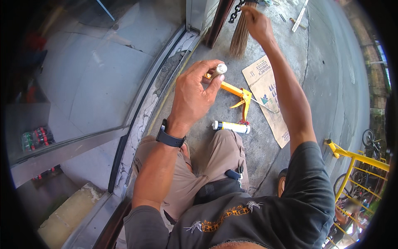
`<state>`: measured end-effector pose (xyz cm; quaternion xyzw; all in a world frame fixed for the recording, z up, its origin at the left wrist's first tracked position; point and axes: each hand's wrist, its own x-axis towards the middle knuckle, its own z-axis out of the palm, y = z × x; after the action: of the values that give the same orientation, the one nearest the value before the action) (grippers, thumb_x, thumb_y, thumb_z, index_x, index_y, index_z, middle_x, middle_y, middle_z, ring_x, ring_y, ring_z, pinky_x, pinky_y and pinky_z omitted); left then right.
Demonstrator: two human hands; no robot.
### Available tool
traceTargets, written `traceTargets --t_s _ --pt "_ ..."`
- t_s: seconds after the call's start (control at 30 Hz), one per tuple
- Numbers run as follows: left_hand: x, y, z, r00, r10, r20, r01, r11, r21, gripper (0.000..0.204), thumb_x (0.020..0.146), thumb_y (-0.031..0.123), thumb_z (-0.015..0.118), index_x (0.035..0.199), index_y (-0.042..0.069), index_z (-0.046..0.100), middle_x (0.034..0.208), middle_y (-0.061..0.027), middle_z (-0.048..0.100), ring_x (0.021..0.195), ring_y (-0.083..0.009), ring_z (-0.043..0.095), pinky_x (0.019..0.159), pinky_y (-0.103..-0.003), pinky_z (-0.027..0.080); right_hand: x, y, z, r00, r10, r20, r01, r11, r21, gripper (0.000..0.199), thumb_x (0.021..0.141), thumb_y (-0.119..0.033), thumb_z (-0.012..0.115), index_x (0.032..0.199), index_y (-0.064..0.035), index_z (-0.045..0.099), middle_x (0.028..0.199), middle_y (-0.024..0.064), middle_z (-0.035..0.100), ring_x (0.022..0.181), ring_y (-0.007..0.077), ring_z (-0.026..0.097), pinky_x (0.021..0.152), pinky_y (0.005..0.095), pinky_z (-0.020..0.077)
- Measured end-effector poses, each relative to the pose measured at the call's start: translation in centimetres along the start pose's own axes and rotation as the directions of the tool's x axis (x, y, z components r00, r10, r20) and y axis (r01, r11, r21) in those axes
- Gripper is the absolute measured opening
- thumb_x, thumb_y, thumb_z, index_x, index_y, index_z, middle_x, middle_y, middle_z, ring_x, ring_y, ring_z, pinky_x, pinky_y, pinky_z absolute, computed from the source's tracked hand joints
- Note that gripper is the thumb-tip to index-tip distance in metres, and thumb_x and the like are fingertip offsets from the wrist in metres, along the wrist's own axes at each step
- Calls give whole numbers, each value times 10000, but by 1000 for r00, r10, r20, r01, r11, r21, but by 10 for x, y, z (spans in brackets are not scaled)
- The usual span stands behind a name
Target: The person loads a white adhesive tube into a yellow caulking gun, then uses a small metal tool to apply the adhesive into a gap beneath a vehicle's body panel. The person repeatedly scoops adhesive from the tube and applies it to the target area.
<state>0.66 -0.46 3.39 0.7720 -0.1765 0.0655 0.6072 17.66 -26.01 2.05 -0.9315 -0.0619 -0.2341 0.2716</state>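
Note:
My left hand [195, 93] is raised in front of me, its fingers closed on a small white cylinder-shaped piece [219, 69]. Just beyond that hand a yellow caulking gun [239, 96] lies on the concrete floor, with a white sealant tube [232, 126] beside it near my knees. My right hand [257, 23] reaches far forward and up toward a straw broom [240, 37] that leans by a dark post; whether it grips the broom or the hanging chain [235, 10] is hidden from me. I am squatting, in tan trousers and a dark shirt.
A flattened piece of cardboard [269, 99] lies on the floor to the right of the caulking gun. A glass door panel with a metal frame [137, 108] runs along my left. A yellow metal cart frame [356, 159] stands at the right.

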Motion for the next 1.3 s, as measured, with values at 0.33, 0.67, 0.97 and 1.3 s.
traceTargets --t_s 0.33,0.67,0.97,1.3 --pt "0 3 1 993 117 16 -116 992 -46 293 886 -60 706 1161 41 703 1109 -76 697 984 -157 694 850 -296 602 -109 -110 -149 865 -412 287 433 901 -12 312 851 -3 685 1157 -51 717 929 103 642 824 274 693 729 404 572" --pt "-12 21 -2 989 148 -22 -147 989 10 284 839 -62 757 1106 35 736 1087 -82 721 914 -135 702 791 -268 601 -126 -146 -178 768 -524 367 616 761 -204 228 797 -97 708 1017 -41 704 944 58 602 882 208 648 707 365 564" --pt "-20 36 1 980 200 -20 -198 978 59 306 810 -69 776 1098 28 745 1052 -90 738 883 -155 713 743 -276 595 -134 -161 -186 755 -541 370 644 716 -269 221 767 -91 686 980 -33 672 935 54 597 889 218 656 726 384 573" --pt "-27 41 -1 954 297 45 -300 940 162 339 789 -71 771 1105 48 748 1063 -95 729 882 -208 721 752 -314 584 -145 -160 -173 715 -547 435 655 742 -143 227 765 -46 692 987 -2 672 947 108 595 892 275 653 755 388 575"
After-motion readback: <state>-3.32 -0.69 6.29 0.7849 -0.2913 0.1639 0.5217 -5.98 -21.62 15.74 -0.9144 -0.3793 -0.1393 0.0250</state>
